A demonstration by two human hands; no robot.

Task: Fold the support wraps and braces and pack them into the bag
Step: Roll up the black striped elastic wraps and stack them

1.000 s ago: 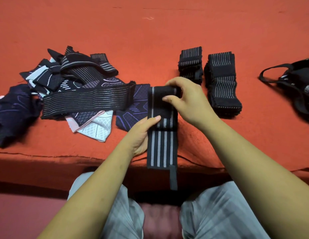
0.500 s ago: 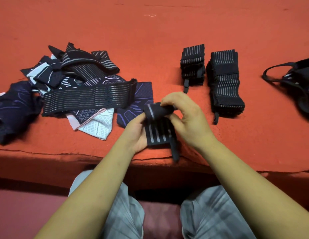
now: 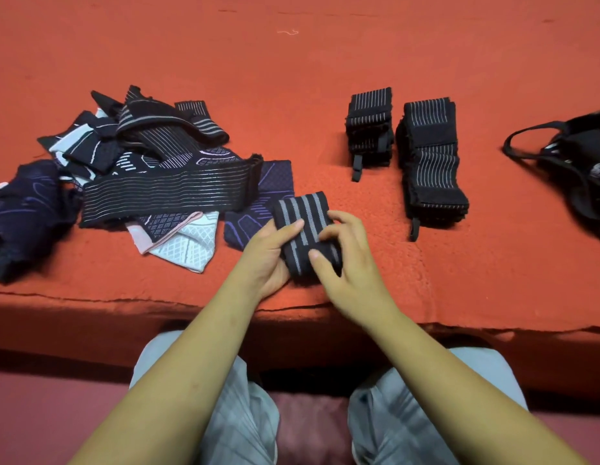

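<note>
No legible text, number or brand found. Only mark is a small pale round emblem (image 3: 597,170) on the bag (image 3: 573,152), well right of the fingers (image 3: 342,219) of the right hand (image 3: 352,263); it is too blurred to read. The wrap (image 3: 305,223) between the fingers shows grey stripes only.
</note>
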